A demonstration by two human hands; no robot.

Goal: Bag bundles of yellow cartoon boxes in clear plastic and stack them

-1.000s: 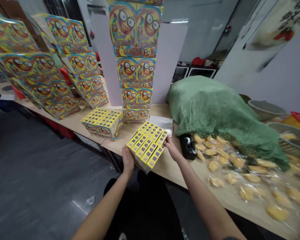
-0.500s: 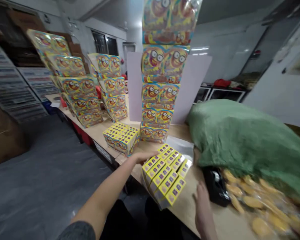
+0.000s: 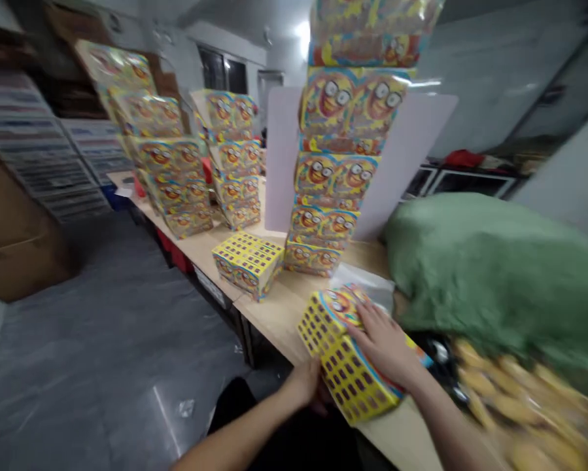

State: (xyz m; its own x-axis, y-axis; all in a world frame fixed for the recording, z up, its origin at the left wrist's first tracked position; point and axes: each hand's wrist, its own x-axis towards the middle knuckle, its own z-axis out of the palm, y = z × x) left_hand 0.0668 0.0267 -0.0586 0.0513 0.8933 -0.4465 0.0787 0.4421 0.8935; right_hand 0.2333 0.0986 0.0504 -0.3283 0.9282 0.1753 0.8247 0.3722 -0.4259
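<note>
At the table edge (image 3: 270, 330), tilted yellow carton (image 3: 347, 373), right grip (image 3: 389, 341) clasping its top, left grip (image 3: 302, 383) holding its lower side

Dim; white ceiling light (image 3: 303, 31) glares; glossy grey floor (image 3: 102, 366) streaked; yellow plastic-wrapped pieces (image 3: 524, 412) blurred toward pale wooden worktop's (image 3: 280, 315) right edge.

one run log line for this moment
box pack: tilted, printed face up; right hand: on that face; left hand: at left edge; second pack: on table
</note>
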